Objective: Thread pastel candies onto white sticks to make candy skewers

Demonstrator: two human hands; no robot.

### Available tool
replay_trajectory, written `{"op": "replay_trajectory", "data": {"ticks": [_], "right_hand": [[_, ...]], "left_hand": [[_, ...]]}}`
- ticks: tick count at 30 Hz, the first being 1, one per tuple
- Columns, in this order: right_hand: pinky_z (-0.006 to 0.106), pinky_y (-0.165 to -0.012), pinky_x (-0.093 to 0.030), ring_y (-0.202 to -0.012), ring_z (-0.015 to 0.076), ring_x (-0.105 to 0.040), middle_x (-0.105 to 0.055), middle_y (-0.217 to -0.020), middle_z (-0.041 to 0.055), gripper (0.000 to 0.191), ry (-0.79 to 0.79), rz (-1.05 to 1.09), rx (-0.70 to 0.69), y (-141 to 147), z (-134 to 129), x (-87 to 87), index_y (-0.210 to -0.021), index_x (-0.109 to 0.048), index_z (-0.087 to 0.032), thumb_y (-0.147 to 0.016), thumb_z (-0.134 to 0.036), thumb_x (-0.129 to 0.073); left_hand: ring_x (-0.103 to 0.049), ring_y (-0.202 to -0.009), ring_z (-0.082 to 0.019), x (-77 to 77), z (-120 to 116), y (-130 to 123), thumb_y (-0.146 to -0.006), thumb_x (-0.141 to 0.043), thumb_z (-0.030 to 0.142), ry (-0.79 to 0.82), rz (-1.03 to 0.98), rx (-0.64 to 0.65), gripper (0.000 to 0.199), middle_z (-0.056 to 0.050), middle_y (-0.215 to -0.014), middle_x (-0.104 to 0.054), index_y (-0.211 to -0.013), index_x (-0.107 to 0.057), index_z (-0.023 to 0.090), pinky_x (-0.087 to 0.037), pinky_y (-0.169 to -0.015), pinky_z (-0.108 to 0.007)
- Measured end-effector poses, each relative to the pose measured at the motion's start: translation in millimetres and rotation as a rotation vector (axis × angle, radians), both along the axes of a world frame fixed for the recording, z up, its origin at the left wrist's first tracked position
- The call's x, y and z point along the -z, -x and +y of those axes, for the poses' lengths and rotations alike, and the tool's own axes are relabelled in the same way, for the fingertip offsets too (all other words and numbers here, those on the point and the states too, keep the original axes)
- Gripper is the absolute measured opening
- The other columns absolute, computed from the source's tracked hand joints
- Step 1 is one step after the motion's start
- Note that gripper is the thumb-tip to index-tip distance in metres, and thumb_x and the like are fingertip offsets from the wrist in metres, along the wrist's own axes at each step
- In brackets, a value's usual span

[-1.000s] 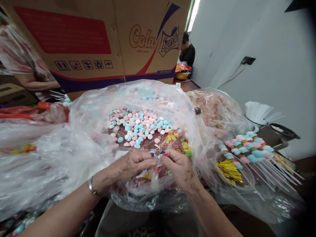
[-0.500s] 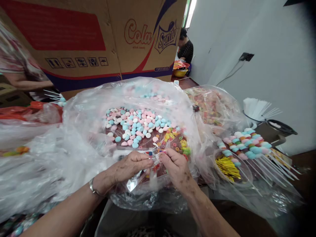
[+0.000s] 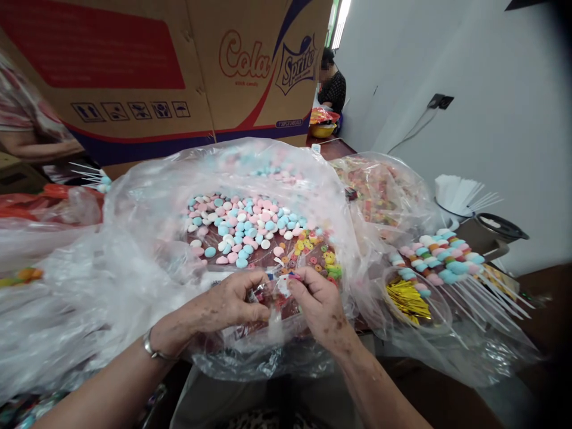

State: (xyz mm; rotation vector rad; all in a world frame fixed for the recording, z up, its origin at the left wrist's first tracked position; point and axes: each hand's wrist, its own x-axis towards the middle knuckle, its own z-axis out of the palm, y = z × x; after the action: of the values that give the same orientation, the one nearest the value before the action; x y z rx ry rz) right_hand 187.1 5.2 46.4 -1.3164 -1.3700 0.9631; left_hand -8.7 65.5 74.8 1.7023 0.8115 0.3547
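While the right hand (image 3: pixel 298 285) pinches a small printed film packet (image 3: pixel 283 287) at its edge, the main risk looks to be at the left. Grip there is loose; if the right pulls, the thin film could slip away or tear unevenly, since only one side seems firmly held. Slick plastic might also snag a fingertip and drag the sheet beneath.

Hands: right closed, thumb against forefinger, packet corner between. Left hand (image 3: pixel 266 296) part open, thumb and forefinger spread apart, shiny film showing in the gap; whether it touches the film, cannot tell. Packet sits at the centre, between both hands, low over the clear plastic bag (image 3: pixel 147 173).

Taking the packet as clock centre: pastel button candies (image 3: pixel 241 226) loose at eleven o'clock, near; yellow and green ring candies (image 3: pixel 308 241) at one, just beyond the right knuckles. Gold twist ties (image 3: pixel 409 301) at three, candy skewers (image 3: pixel 442 256) past them toward two. A stray sleeve or elbow swinging to three could scatter the ties.
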Motion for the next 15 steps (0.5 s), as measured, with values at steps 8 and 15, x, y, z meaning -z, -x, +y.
{"op": "replay_trajectory", "data": {"ticks": [8,15], "right_hand": [[0.023,-0.061,-0.039,-0.064,0.0122,-0.051,-0.059,-0.071,-0.0033,0.012,-0.064,-0.037,0.034,-2,-3,0.3,-0.084,-0.061,-0.019,-0.084,-0.029,-0.055],[0.023,-0.063,-0.04,-0.068,0.0127,-0.052,-0.055,-0.072,-0.0026,0.011,-0.127,-0.088,0.054,-4,-7,-5.6,-0.079,-0.057,-0.02,-0.086,-0.028,-0.052]], "left_hand": [[-0.046,-0.062,-0.012,6.1,0,-10,-0.081,-0.068,0.04,-0.002,-0.02,-0.12,0.027,0.004,-0.069,-0.052,-0.076,-0.051,0.019,-0.037,-0.057,-0.023],[-0.055,-0.062,-0.014,9.7,1,-8,-0.085,-0.061,0.041,-0.178,0.083,-0.044,0.03,0.0,-0.065,-0.061,-0.067,-0.062,0.018,-0.04,-0.057,-0.023]]}}
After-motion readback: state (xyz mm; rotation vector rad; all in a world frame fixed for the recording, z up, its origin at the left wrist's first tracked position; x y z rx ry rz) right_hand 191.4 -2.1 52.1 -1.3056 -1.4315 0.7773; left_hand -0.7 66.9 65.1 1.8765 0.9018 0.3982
